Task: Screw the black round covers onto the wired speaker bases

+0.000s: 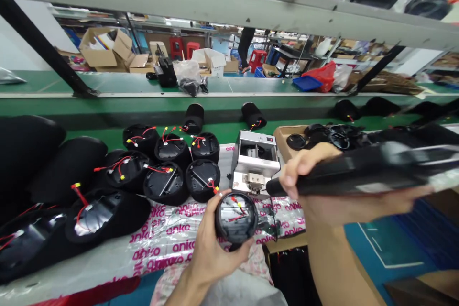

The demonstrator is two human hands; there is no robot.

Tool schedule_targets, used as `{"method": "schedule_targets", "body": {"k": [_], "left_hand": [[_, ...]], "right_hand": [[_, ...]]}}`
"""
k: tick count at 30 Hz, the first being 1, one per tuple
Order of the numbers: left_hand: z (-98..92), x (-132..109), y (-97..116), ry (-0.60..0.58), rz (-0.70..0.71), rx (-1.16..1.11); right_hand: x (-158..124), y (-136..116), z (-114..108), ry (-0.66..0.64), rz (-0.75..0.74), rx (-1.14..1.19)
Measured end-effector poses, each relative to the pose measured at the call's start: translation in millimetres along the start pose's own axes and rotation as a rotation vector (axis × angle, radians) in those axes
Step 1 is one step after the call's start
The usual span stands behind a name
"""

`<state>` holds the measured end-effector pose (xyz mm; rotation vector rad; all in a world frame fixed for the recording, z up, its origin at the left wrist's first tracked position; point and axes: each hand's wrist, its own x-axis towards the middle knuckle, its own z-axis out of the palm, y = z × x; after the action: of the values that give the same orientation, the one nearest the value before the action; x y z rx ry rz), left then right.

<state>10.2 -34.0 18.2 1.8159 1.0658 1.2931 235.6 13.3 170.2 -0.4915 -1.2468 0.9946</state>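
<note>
My left hand (218,248) is wrapped round a black cylindrical speaker housing (236,220), its open end facing me with red and yellow connector wires inside. My right hand (304,167) grips a long black electric screwdriver (344,172), blurred by motion and lying roughly level. The nose of that tool points left, close to the front of a silver screw feeder (256,158). Left of the feeder, several similar black housings (167,184) stand with their wired ends up.
Larger black cylinders (68,167) lie at the left. A cardboard box (287,136) with black round parts stands right of the feeder. Printed plastic wrap (175,229) covers the bench front. A metal beam (179,0) crosses overhead, and a box of black pieces (294,272) sits below the bench edge.
</note>
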Motion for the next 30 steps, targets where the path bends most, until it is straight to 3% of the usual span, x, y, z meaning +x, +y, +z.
{"method": "schedule_targets", "body": {"k": [3,6,10,14,18,22,26,30], "left_hand": [[-6.3,2.6,-13.4,-0.028,0.07,-0.023],[-4.8,-0.5,-21.2,-0.031,0.049,-0.033],[6.7,-11.4,-21.3,0.118,-0.053,0.001],[18.8,-19.3,-23.0,0.21,-0.021,0.006],[24.9,-20.2,-29.6,0.204,0.045,-0.032],[26.4,-20.1,-33.2,0.184,0.051,-0.053],[27.0,-20.6,-33.1,0.202,0.054,-0.068],[26.6,-21.1,-33.1,0.188,0.039,-0.091]], "right_hand": [[-12.3,38.1,-7.5,0.061,-0.129,-0.06],[-21.2,64.4,-2.0,0.112,-0.122,-0.079],[-22.4,75.2,3.8,0.143,-0.066,-0.083],[-16.1,74.9,-2.4,0.121,0.085,-0.029],[-9.4,50.4,-14.4,0.069,0.199,0.018],[-3.5,-13.8,-15.3,-0.006,0.155,-0.049],[-7.0,-64.8,12.8,-0.042,0.071,-0.143],[-14.6,-63.6,45.2,-0.163,0.128,-0.088]]}}
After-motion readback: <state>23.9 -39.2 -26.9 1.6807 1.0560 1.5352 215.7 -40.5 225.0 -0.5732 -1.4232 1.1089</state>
